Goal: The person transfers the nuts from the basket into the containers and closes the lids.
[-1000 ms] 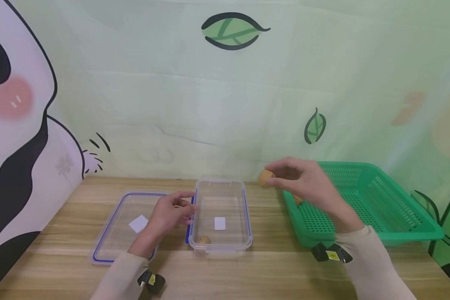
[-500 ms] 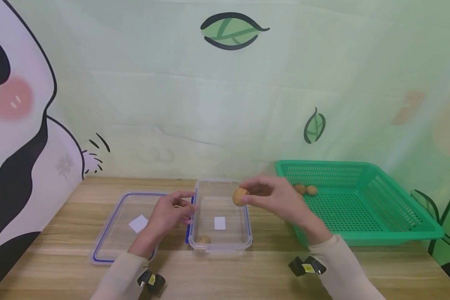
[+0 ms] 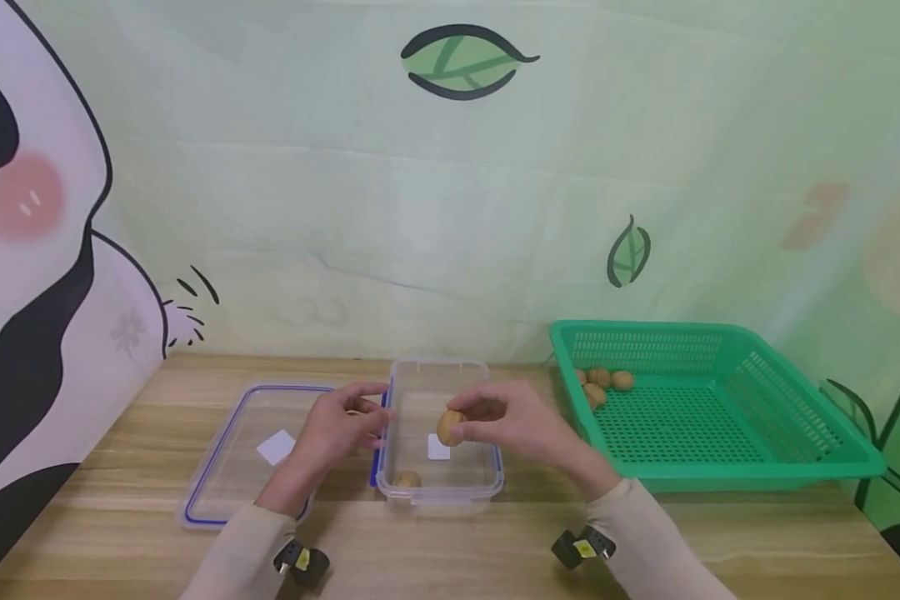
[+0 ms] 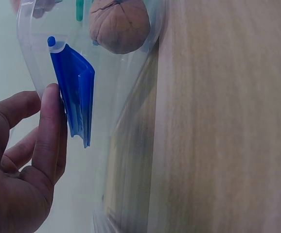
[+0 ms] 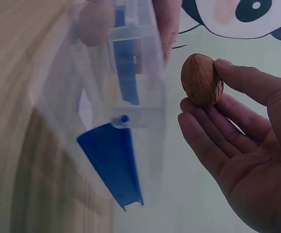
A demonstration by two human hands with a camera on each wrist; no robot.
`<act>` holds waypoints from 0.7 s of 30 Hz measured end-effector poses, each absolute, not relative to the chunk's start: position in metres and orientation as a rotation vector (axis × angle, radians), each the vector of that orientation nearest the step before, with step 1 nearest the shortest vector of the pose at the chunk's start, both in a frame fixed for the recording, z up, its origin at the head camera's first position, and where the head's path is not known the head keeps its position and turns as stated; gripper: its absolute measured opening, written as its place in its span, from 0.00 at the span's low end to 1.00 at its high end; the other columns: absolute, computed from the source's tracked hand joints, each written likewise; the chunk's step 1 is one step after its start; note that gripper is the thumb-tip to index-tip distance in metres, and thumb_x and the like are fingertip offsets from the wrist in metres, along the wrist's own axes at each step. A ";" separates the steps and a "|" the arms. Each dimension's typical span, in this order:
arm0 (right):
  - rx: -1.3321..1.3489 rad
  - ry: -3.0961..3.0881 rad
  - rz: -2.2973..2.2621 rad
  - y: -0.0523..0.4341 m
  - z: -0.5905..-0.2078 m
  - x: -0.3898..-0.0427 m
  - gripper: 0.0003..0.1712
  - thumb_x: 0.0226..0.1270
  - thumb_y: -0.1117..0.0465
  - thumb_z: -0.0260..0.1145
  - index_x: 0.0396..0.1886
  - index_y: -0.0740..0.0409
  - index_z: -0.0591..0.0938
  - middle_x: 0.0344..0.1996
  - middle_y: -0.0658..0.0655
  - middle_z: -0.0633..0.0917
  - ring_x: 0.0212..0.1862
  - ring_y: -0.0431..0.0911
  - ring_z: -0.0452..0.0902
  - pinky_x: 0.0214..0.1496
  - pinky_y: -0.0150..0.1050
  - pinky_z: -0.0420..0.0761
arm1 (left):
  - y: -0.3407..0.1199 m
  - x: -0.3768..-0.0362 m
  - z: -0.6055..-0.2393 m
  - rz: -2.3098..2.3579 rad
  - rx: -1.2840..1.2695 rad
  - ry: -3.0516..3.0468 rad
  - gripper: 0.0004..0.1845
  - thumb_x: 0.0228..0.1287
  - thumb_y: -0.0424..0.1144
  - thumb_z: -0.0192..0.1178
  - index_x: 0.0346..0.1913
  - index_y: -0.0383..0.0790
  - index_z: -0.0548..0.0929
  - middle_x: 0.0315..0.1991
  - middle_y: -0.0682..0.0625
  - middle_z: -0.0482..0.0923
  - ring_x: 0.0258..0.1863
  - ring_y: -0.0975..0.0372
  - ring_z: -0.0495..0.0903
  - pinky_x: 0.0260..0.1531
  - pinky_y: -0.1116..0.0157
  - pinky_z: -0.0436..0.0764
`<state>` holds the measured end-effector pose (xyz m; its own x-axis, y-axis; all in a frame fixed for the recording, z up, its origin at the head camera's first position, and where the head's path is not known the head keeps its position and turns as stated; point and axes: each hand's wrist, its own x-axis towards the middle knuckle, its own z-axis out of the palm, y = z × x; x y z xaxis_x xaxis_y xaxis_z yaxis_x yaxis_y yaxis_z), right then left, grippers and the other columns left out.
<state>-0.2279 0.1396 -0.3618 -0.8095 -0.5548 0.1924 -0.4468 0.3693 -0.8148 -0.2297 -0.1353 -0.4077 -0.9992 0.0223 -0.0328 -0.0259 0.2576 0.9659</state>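
Over the clear plastic box [image 3: 441,497], my right hand [image 3: 521,423] pinches a walnut [image 3: 450,427] between thumb and fingertips. The right wrist view shows this walnut [image 5: 202,80] beside the box's upper edge, its ridged brown shell facing out. My left hand [image 3: 342,429] holds the box's left wall at the rim. In the left wrist view its fingers [image 4: 48,131] lie by a blue latch [image 4: 75,87] that hangs down. Another walnut [image 3: 408,479] sits inside the box at the near left corner, and it also shows through the wall as a large walnut [image 4: 119,24].
A clear lid [image 3: 232,467] with a blue seal lies on the table left of the box, partly behind my left hand. At right stands a green plastic basket [image 3: 720,477], with several walnuts [image 3: 598,379] in its far left corner. A printed cloth [image 3: 345,208] hangs behind the table.
My right hand has carried the walnut left from beside the basket to over the box, uncovering the walnuts in the basket. My left hand, the box and the lid have stayed put.
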 end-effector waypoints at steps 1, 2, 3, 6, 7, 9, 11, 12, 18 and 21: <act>-0.913 2.506 -1.420 0.138 -0.364 -0.228 0.18 0.69 0.60 0.77 0.54 0.63 0.89 0.45 0.54 0.90 0.47 0.45 0.87 0.53 0.37 0.88 | -0.135 -0.230 -0.408 1.889 -0.004 2.459 0.24 0.72 0.30 0.69 0.69 0.34 0.81 0.47 0.38 0.82 0.35 0.56 0.86 0.39 0.61 0.92; -0.905 2.507 -1.407 0.137 -0.366 -0.228 0.18 0.69 0.60 0.78 0.54 0.62 0.89 0.45 0.54 0.90 0.47 0.45 0.87 0.53 0.36 0.88 | -0.135 -0.230 -0.408 1.889 -0.005 2.460 0.24 0.72 0.30 0.69 0.69 0.34 0.81 0.47 0.38 0.82 0.35 0.56 0.86 0.39 0.61 0.92; -0.901 2.505 -1.396 0.136 -0.368 -0.229 0.17 0.69 0.60 0.78 0.54 0.62 0.89 0.44 0.53 0.90 0.46 0.45 0.87 0.53 0.36 0.88 | -0.135 -0.230 -0.408 1.891 -0.006 2.459 0.24 0.72 0.30 0.69 0.69 0.34 0.81 0.47 0.38 0.82 0.35 0.56 0.86 0.39 0.61 0.92; -0.893 2.497 -1.365 0.134 -0.372 -0.229 0.17 0.68 0.59 0.78 0.53 0.61 0.89 0.44 0.52 0.91 0.46 0.44 0.87 0.53 0.35 0.88 | -0.135 -0.230 -0.407 1.897 -0.007 2.455 0.24 0.72 0.30 0.69 0.69 0.34 0.81 0.47 0.38 0.83 0.35 0.56 0.86 0.39 0.60 0.92; -0.890 2.494 -1.356 0.133 -0.373 -0.229 0.17 0.69 0.59 0.78 0.53 0.61 0.89 0.44 0.52 0.91 0.46 0.43 0.87 0.53 0.35 0.88 | -0.135 -0.230 -0.408 1.896 -0.006 2.455 0.24 0.72 0.30 0.69 0.69 0.34 0.81 0.47 0.38 0.83 0.35 0.56 0.86 0.39 0.60 0.92; -0.884 2.487 -1.340 0.133 -0.375 -0.229 0.17 0.69 0.59 0.78 0.53 0.61 0.89 0.44 0.52 0.91 0.46 0.43 0.87 0.53 0.35 0.88 | -0.135 -0.230 -0.407 1.892 -0.007 2.456 0.24 0.72 0.30 0.69 0.69 0.34 0.81 0.47 0.38 0.83 0.36 0.56 0.86 0.39 0.61 0.92; -0.889 2.480 -1.330 0.132 -0.376 -0.229 0.16 0.68 0.59 0.78 0.52 0.60 0.89 0.44 0.52 0.91 0.46 0.43 0.87 0.53 0.34 0.87 | -0.135 -0.230 -0.407 1.894 -0.002 2.455 0.24 0.72 0.30 0.68 0.69 0.34 0.80 0.47 0.38 0.83 0.36 0.56 0.86 0.39 0.61 0.92; -0.897 2.473 -1.329 0.131 -0.377 -0.229 0.16 0.68 0.60 0.78 0.52 0.61 0.89 0.44 0.52 0.91 0.46 0.43 0.87 0.53 0.34 0.87 | -0.135 -0.230 -0.407 1.894 0.001 2.457 0.24 0.72 0.30 0.68 0.69 0.34 0.80 0.47 0.38 0.83 0.36 0.56 0.86 0.39 0.61 0.92; -0.977 2.480 -1.232 0.126 -0.384 -0.227 0.14 0.67 0.60 0.79 0.50 0.59 0.90 0.45 0.49 0.91 0.48 0.42 0.86 0.55 0.36 0.87 | -0.136 -0.230 -0.407 1.901 0.013 2.453 0.24 0.72 0.30 0.68 0.69 0.33 0.80 0.47 0.38 0.83 0.35 0.57 0.87 0.39 0.61 0.92; -1.008 2.485 -1.172 0.122 -0.387 -0.226 0.14 0.66 0.60 0.80 0.50 0.58 0.90 0.45 0.48 0.90 0.48 0.41 0.86 0.55 0.37 0.87 | -0.136 -0.230 -0.407 1.906 0.024 2.451 0.24 0.72 0.29 0.68 0.68 0.32 0.80 0.47 0.37 0.83 0.34 0.57 0.87 0.38 0.61 0.93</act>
